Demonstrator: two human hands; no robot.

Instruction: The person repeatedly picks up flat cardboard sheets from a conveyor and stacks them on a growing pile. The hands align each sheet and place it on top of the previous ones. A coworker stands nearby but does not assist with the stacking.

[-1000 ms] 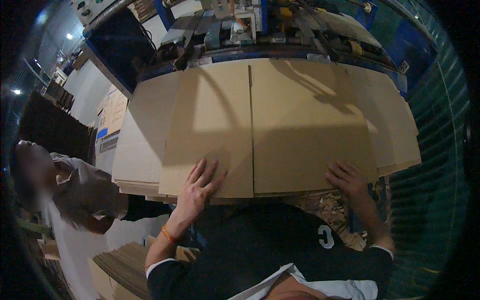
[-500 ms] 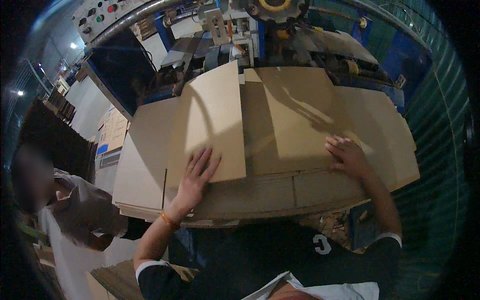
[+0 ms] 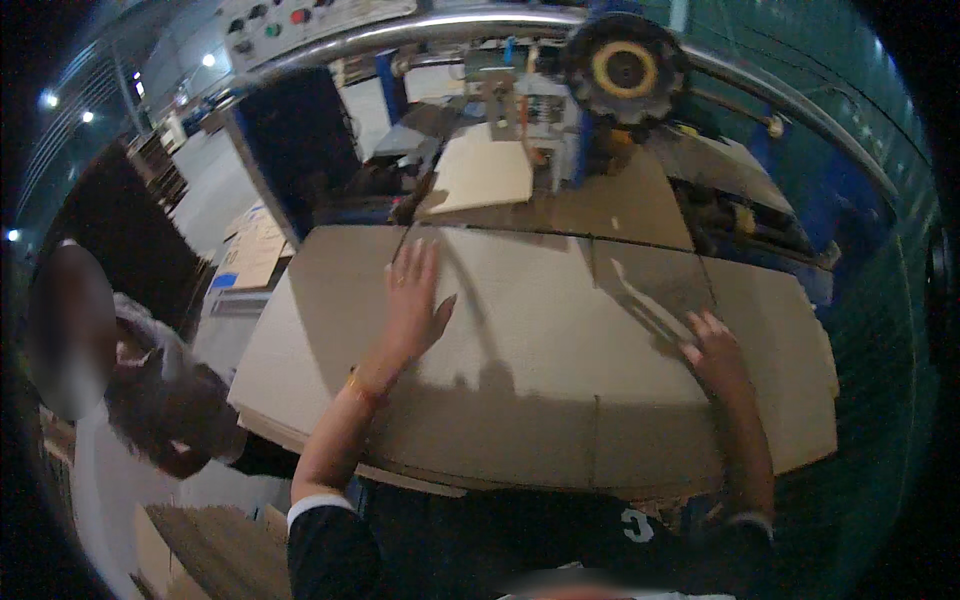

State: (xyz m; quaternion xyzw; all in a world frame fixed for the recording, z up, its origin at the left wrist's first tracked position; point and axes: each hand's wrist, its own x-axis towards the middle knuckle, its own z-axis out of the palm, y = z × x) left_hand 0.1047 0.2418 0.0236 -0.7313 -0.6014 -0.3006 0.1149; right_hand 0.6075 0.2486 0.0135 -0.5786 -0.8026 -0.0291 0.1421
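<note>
A wide stack of flat cardboard sheets (image 3: 520, 350) lies in front of me, its top sheet cut by short slots. My left hand (image 3: 412, 295) is open, palm down with fingers stretched forward, over the far left part of the top sheet. Over the right part is my right hand (image 3: 720, 355), its fingers loosely bent and apart, holding nothing. Whether either hand presses on the cardboard, I cannot tell. Beyond the stack, a folded cardboard piece (image 3: 485, 175), with a pale left panel and a browner right panel (image 3: 635, 200), reaches into the machine.
The machine has a dark toothed wheel (image 3: 625, 70), a metal bar (image 3: 480, 22) and a button panel (image 3: 310, 25). A blue side plate (image 3: 300, 140) stands at left. Another person (image 3: 165, 385) is at far left. More cardboard (image 3: 215, 550) is at lower left, a green corrugated wall (image 3: 890, 400) at right.
The folded cardboard piece has moved forward off the stack into the machine, baring the top sheet. My left hand has reached farther forward; my right hand has drawn slightly back. The view has shifted.
</note>
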